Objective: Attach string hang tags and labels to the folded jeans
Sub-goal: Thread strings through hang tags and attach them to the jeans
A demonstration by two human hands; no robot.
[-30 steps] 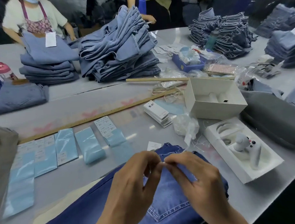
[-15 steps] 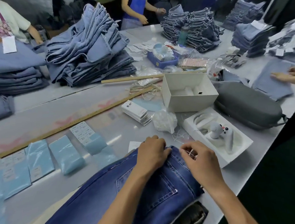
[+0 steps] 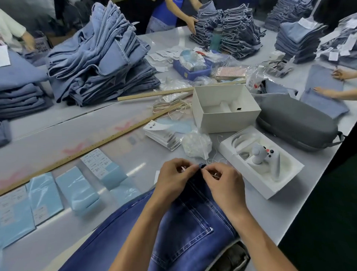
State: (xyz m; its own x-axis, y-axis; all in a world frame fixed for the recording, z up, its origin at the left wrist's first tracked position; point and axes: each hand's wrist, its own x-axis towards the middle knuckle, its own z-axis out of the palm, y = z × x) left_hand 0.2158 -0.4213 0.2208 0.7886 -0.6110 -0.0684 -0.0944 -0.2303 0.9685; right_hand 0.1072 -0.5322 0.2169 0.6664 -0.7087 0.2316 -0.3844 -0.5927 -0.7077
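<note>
Dark blue jeans (image 3: 177,233) flat on bench (image 3: 55,233) at 6 o'clock, back pocket up, white stitching. My left hand (image 3: 171,180) and right hand (image 3: 224,182) pinch belt loop (image 3: 202,166) at waistband, fingers curled tight.

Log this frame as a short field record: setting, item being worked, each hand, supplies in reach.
setting: grey table with denim stacks
item: dark blue jeans, back pocket up
left hand: pinches the belt loop
right hand: fingers curled beside the loop; string not clear
supplies: stack of tags, loose strings, blue bags
</note>
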